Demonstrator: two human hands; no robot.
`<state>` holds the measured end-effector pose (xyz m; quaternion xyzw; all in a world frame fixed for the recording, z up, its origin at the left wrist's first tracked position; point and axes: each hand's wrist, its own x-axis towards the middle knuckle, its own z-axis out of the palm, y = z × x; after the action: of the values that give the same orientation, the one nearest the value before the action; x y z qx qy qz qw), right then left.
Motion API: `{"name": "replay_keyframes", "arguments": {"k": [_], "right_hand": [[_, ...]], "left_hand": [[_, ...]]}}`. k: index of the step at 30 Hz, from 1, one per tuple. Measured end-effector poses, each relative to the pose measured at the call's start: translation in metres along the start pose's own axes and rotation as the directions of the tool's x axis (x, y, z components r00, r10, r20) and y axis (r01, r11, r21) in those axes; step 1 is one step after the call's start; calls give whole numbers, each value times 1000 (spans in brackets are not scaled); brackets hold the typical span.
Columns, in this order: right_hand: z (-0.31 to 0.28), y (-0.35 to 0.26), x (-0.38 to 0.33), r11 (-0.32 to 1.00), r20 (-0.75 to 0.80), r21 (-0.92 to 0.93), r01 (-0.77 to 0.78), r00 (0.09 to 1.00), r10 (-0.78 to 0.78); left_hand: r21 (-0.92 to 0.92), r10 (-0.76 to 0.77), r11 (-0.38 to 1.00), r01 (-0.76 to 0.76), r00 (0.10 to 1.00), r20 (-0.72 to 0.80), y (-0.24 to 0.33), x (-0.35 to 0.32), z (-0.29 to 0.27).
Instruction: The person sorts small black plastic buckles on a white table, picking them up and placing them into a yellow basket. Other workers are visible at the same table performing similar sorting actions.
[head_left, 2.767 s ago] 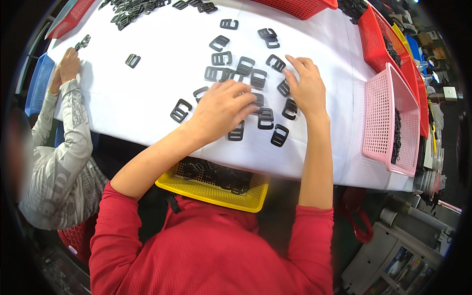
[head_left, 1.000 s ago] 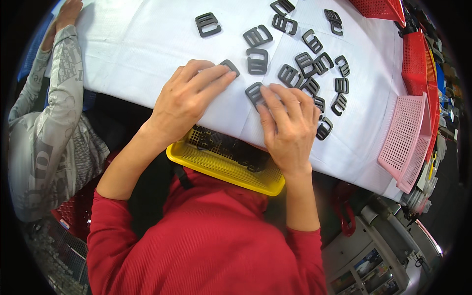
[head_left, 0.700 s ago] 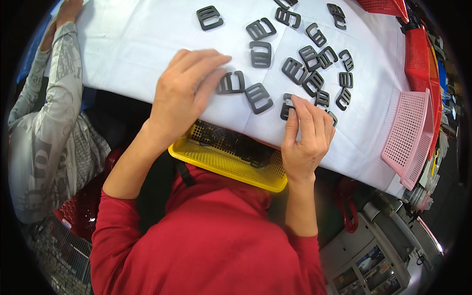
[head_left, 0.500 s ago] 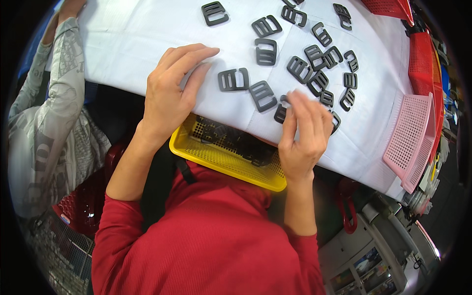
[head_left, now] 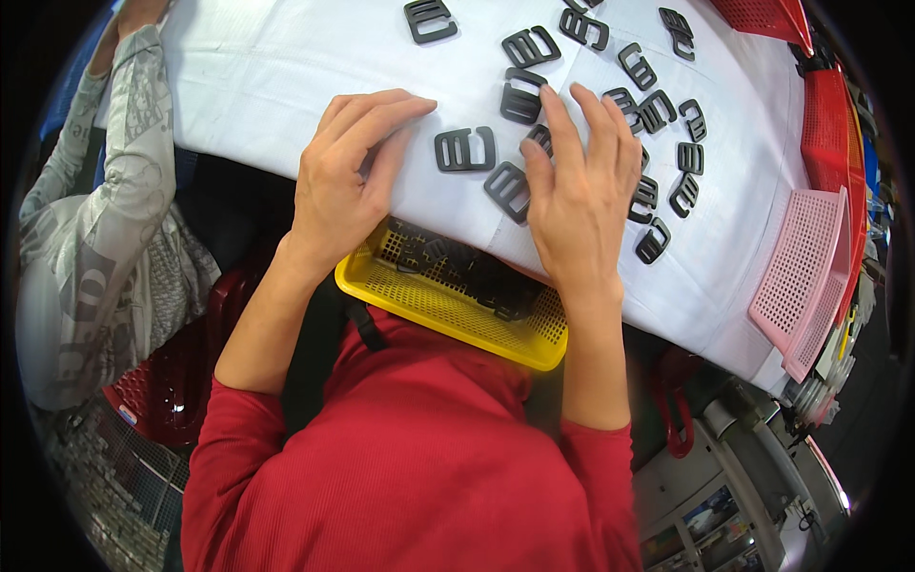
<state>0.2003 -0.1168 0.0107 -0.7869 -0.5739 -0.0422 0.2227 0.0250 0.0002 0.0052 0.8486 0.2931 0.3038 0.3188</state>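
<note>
Many black plastic strap buckles, each a flat frame with crossbars, lie scattered over the white-covered table [head_left: 286, 86]. My left hand [head_left: 348, 167] is over the table's near edge, fingers stretched forward and thumb apart, with nothing in it. Just right of its fingertips lies one buckle [head_left: 464, 150]. My right hand [head_left: 583, 176] reaches in among the buckles, its fingers spread. Its thumb tip is at a partly covered buckle [head_left: 539, 139]; whether it presses on it I cannot tell. A tilted buckle [head_left: 508, 191] sits left of that hand, and another buckle [head_left: 522, 97] is beyond its index fingertip.
Below the table edge, against my body, is a yellow basket [head_left: 448, 326] holding dark pieces. A pink basket [head_left: 799, 276] and red baskets [head_left: 827, 133] line the table's right side. At far left, another person's patterned sleeve [head_left: 133, 181] rests near the table.
My right hand has moved forward over the buckles and its fingers have spread. The buckle formerly by its thumb near the table edge now appears farther forward. My left hand stays nearly in place.
</note>
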Motion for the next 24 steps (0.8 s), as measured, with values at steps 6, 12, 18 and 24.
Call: {"name": "replay_keyframes", "arguments": {"k": [6,12,18,24], "right_hand": [[-17,1,1,993,66,116,-28,998,21],[-55,38,-29,948,-82,201,-246,960,267],[-74,61,-64,884,-182,231,-406,875,449],[-69,75,-83,852,-207,247,-462,833,512]], "left_hand": [[-19,18,1000,-17,997,69,1,3,-5],[-73,195,980,-183,952,237,3,15,6],[-78,299,953,-294,857,420,11,34,27],[21,374,879,-477,716,589,29,34,44]]}}
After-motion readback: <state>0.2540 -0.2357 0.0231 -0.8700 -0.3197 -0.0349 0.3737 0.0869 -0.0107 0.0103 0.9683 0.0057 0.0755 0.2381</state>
